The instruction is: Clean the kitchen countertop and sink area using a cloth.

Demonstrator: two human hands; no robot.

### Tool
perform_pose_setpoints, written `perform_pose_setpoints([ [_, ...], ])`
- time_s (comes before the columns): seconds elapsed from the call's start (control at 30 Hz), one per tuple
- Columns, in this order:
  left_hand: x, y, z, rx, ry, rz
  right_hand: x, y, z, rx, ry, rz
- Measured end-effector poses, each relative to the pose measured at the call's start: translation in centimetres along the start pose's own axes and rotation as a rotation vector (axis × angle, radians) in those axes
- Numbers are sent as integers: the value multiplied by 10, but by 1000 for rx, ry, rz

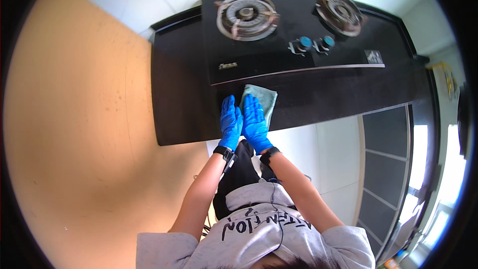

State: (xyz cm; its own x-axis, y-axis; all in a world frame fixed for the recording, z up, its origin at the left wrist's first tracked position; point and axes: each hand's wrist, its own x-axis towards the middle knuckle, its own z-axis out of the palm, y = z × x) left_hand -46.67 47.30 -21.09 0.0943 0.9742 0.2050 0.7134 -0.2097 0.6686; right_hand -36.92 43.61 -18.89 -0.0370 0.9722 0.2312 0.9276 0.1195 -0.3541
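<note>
My right hand [255, 120], in a blue glove, lies flat over the left part of a folded pale green cloth [267, 99]. Its fingers are stretched out, with no grip on the cloth visible. Close beside it on the left is my left hand [231, 122], also blue-gloved, with its fingers extended and nothing seen in it. Both hands are over the front strip of a black countertop [183, 101]. The cloth reaches from near the gas hob's front trim to near the counter's front edge; part of it is hidden under my right hand.
Behind the hands is a black gas hob [261, 58] with a left burner [246, 14], a right burner [340, 13] and two control knobs [305, 42]. A tan wall or panel [82, 119] borders the counter's left end. Dark-panelled doors [384, 132] stand below at right.
</note>
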Motion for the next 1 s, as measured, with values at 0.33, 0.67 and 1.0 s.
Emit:
perform_pose_setpoints([
  [0.33, -12, 84, 46, 430, -197, 61, -43, 161, -98, -13, 71, 63],
  [0.67, -6, 231, 138, 133, -297, 312, -82, 335, -209, -125, 82, 209],
  [1.0, 18, 382, 297, -174, -335, 364, -102, 501, -252, -168, 46, 398],
])
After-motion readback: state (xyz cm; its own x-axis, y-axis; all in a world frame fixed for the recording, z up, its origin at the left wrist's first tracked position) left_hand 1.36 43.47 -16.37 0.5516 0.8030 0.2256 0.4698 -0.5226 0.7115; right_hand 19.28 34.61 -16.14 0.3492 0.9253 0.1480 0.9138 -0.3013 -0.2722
